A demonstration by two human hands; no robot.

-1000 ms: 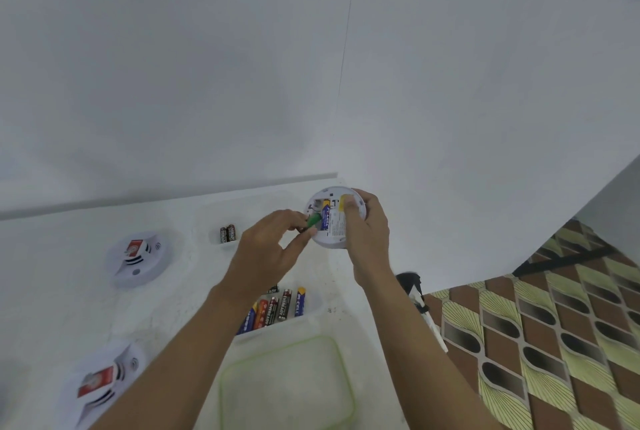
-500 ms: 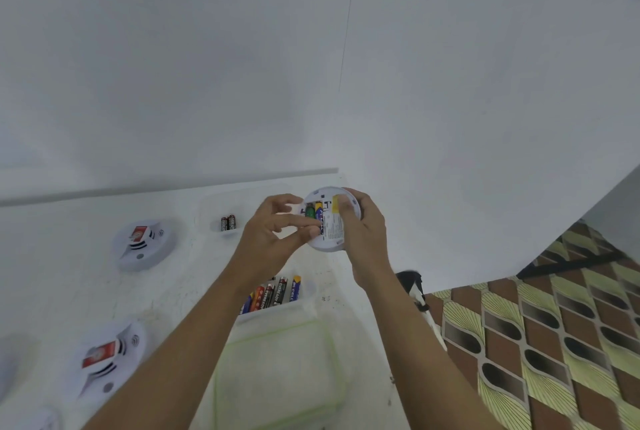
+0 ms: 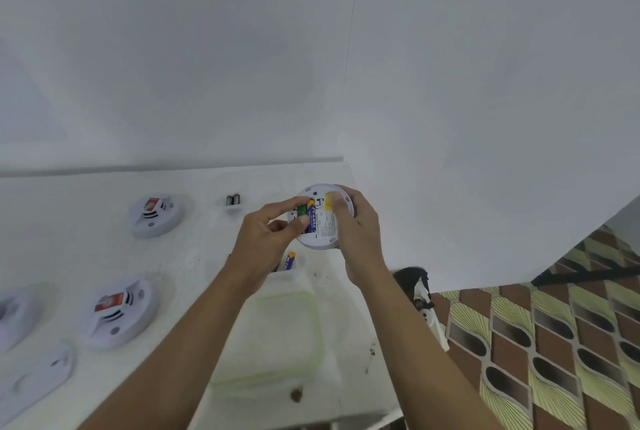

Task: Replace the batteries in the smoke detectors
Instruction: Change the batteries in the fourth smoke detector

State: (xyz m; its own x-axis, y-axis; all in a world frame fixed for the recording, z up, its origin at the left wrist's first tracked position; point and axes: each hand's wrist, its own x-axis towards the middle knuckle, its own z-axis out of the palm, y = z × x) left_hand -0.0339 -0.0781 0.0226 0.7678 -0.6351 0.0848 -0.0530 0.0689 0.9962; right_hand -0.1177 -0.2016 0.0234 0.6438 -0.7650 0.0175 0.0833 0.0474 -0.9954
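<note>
My right hand [image 3: 356, 232] grips a round white smoke detector [image 3: 323, 234], back side up, above the white table [image 3: 194, 256]. A blue battery [image 3: 311, 218] lies in its open compartment. My left hand [image 3: 266, 239] pinches a green battery [image 3: 302, 211] between thumb and forefinger, right beside the blue one at the compartment. Behind my left wrist a small clear tray holds spare batteries [image 3: 290, 260], mostly hidden. Two dark batteries [image 3: 233, 200] sit in another small tray further back.
Two smoke detectors [image 3: 154, 215] [image 3: 119, 312] with red labels lie on the table's left, with more white parts [image 3: 34, 377] at the left edge. A clear box with a green-rimmed lid [image 3: 273, 336] is between my forearms. Patterned floor [image 3: 554, 343] lies beyond the table's right edge.
My left hand brought the green battery from beside the detector into its compartment next to the blue one. The view shifted slightly; the detector stays in my right hand.
</note>
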